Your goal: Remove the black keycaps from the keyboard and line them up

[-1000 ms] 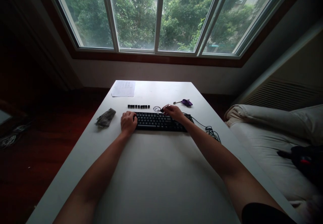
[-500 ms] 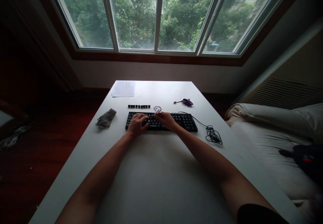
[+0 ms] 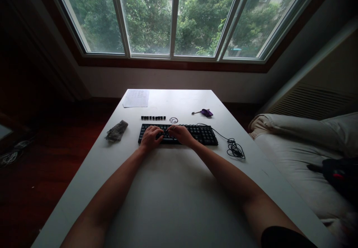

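A black keyboard point(image 3: 207, 135) lies across the white table. My left hand point(image 3: 150, 138) rests on its left part, fingers stretched over the keys and thumb apart. Over the keys just left of the middle, my right hand point(image 3: 180, 133) is closed in a pinch on a small thin tool point(image 3: 171, 128), mostly hidden by the fingers. Behind the keyboard stands a row of several black keycaps point(image 3: 153, 118). Beside that row lies a small round item point(image 3: 173, 120) with a dark rim; what it is I cannot tell.
A crumpled grey cloth-like piece point(image 3: 116, 131) lies left of the keyboard. The keyboard's coiled cable point(image 3: 235, 149) is at the right. Further back are a brush-like tool with a purple part point(image 3: 206, 112) and a paper sheet point(image 3: 136, 98). A pale sofa point(image 3: 282, 158) stands to the right.
My right hand has lowered slightly toward the keys, and the small tool in it shows less. The round item behind it is now in plain sight. My left hand stays on the keyboard.
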The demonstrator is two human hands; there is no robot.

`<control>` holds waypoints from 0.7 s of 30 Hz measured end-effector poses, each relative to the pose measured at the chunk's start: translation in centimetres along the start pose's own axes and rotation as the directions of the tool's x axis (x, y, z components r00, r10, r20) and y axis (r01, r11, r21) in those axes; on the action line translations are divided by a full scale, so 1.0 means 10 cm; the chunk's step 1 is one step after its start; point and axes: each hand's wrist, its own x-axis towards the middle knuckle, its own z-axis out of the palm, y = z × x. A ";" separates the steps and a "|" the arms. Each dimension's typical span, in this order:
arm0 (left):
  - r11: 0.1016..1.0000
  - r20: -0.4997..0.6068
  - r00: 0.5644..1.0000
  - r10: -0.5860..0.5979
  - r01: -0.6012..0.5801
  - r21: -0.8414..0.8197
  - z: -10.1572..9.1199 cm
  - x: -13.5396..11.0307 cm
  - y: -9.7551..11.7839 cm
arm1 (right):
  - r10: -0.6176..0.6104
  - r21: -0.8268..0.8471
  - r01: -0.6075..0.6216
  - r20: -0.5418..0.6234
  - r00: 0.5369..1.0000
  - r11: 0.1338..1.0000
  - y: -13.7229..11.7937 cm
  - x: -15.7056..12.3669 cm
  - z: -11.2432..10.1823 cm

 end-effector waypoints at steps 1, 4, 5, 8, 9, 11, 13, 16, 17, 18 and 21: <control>1.000 -0.003 1.000 -0.007 0.007 -0.001 0.00 0.00 0.00 | 0.000 0.007 0.000 0.003 1.000 1.000 0.00 0.00 0.00; 1.000 -0.006 1.000 -0.019 0.019 0.013 0.00 0.01 0.01 | -0.003 0.032 0.002 0.005 1.000 0.999 0.02 -0.01 0.02; 1.000 -0.004 1.000 -0.021 0.021 0.022 0.00 0.01 0.01 | 0.002 0.038 -0.002 0.002 1.000 0.999 0.03 -0.02 0.02; 0.998 -0.012 0.999 -0.034 0.034 0.048 0.01 0.01 0.01 | 0.035 0.049 -0.034 -0.009 0.999 0.998 0.10 -0.03 0.07; 0.998 -0.016 0.999 -0.038 0.039 0.056 0.02 0.01 0.01 | 0.050 0.054 -0.049 -0.013 0.999 0.997 0.13 -0.04 0.09; 0.997 -0.023 0.999 -0.046 0.048 0.068 0.03 0.01 0.01 | 0.083 0.069 -0.080 -0.034 0.996 0.994 0.19 -0.05 0.12; 0.996 -0.022 0.999 -0.048 0.049 0.072 0.03 0.01 0.01 | 0.118 0.100 -0.111 -0.068 0.991 0.989 0.22 -0.05 0.15; 0.998 -0.020 1.000 -0.022 0.024 0.053 0.01 0.00 0.01 | 0.161 0.183 -0.140 -0.103 0.982 0.973 0.24 -0.05 0.18; 0.999 -0.020 1.000 -0.012 0.013 0.043 0.00 0.00 0.01 | 0.174 0.217 -0.147 -0.111 0.979 0.965 0.23 -0.04 0.18; 0.999 -0.018 1.000 -0.005 0.005 0.036 0.00 -0.01 0.01 | 0.187 0.253 -0.152 -0.118 0.975 0.955 0.22 -0.04 0.18; 0.999 -0.020 1.000 -0.015 0.015 0.032 -0.02 -0.01 0.02 | 0.226 0.363 -0.159 -0.152 0.962 0.918 0.16 -0.01 0.15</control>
